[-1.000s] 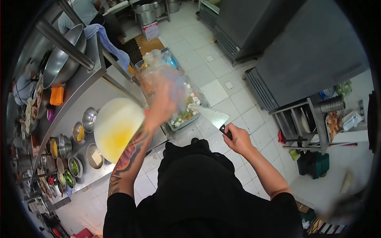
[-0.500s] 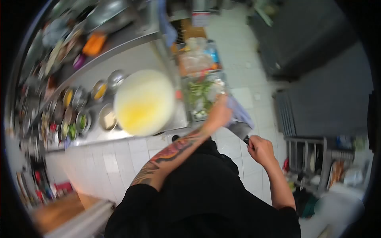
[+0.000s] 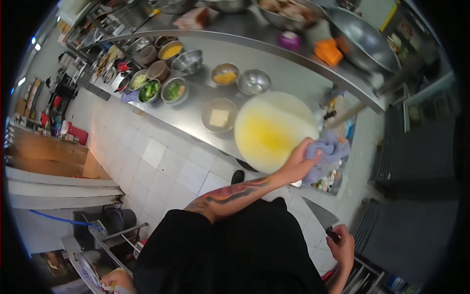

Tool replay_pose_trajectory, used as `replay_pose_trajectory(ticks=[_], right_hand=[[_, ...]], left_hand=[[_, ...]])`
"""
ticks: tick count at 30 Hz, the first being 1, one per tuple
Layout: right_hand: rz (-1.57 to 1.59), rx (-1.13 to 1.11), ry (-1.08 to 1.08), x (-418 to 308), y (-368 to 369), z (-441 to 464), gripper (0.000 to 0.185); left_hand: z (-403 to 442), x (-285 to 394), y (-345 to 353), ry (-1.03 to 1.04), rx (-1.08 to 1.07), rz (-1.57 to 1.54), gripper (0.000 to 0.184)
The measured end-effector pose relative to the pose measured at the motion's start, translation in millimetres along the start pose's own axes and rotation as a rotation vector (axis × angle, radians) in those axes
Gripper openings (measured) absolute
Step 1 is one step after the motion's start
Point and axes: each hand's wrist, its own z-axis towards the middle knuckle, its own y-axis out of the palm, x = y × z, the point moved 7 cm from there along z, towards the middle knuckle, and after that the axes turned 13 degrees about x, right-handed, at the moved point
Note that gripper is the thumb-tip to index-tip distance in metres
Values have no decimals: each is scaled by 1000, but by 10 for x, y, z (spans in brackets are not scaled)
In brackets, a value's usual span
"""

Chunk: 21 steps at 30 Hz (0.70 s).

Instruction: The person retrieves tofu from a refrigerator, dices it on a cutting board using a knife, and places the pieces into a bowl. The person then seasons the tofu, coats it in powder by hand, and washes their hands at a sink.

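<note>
My left hand point(image 3: 302, 159) is closed on a crumpled purple-grey cloth point(image 3: 329, 149), held by the right edge of a round white cutting board point(image 3: 254, 112). The board has a broad yellow stain on its middle. Lower right, my right hand point(image 3: 342, 244) is wrapped round the black handle of a kitchen knife point(image 3: 320, 213). Its wide blade points up and left, away from the board and over the floor. Left of the board, a bowl holding a pale block point(image 3: 219, 117) stands on the steel counter point(image 3: 183, 110).
Several metal bowls line the counter, among them one with yellow food point(image 3: 225, 74) and one with chopped greens point(image 3: 174, 92). A steel shelf point(image 3: 235, 27) runs above. Food scraps point(image 3: 327, 182) lie beyond the cloth. Another person's hand point(image 3: 117, 279) shows at lower left.
The view has swung to the right, bringing the board nearer the centre. My left hand has come from over the scraps to the board's edge with the cloth. The knife stays in my right hand.
</note>
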Motion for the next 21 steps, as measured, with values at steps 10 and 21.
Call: replay_pose_trajectory(ticks=[10,21], right_hand=[[552,199,308,-733,765,594,47],[818,16,479,-1194,1634,1476,53]], left_hand=[[72,-149,-4582,106,966,228,23],[724,-241,-4294,247,579,1195,49]])
